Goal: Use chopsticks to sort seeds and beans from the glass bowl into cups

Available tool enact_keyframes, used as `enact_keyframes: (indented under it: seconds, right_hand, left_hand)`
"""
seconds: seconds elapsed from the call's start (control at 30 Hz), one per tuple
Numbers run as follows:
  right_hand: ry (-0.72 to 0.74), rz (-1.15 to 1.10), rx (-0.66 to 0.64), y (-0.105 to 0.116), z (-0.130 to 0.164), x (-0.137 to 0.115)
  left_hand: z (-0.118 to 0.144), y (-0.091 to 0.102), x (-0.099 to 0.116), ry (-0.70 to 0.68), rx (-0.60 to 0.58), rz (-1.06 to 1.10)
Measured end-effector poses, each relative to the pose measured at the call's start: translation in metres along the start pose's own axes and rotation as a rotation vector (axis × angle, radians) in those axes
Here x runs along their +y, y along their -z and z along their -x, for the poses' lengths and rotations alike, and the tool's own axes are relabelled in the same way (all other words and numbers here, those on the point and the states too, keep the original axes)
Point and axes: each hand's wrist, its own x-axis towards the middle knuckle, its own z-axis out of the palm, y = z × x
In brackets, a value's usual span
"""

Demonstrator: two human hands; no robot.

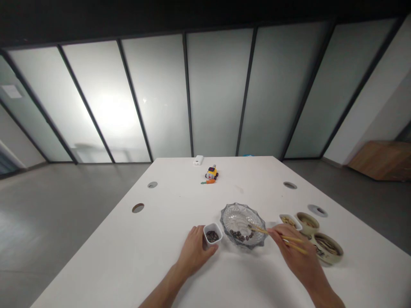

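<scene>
My left hand (196, 248) is curled around the left side of a small white square cup (218, 229) that holds dark beans or seeds (212, 236). In my right hand (297, 252) is a pair of wooden chopsticks (260, 230), their tips over a clear scalloped glass bowl (226, 216). One dark bean (249, 226) lies at or between the tips; I cannot tell whether it is pinched. More dark beans (240, 236) lie in the near part of the bowl. The cup stands just left of the bowl.
Right of the bowl, partly behind my right hand, are a white dish (298, 223) of pale pieces and a round-sectioned ceramic dish (339, 250) with food. Farther back lie a toy carrot (209, 182), a yellow toy car (212, 172) and a white box-like device (198, 160). The white table (128, 252) has several round holes.
</scene>
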Motion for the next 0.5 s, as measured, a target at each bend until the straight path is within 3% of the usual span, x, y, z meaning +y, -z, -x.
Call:
enact_keyframes:
  seconds: [0.27, 0.5]
  right_hand:
    - [-0.087, -0.065, -0.058, -0.0004, 0.0000, 0.0007]
    - [-0.069, -0.127, -0.039, -0.0005, 0.0032, 0.0015]
  left_hand:
    - [0.0000, 0.0004, 0.0014, 0.000, 0.001, -0.009]
    - [-0.0002, -0.0003, -0.0002, -0.003, 0.006, -0.002]
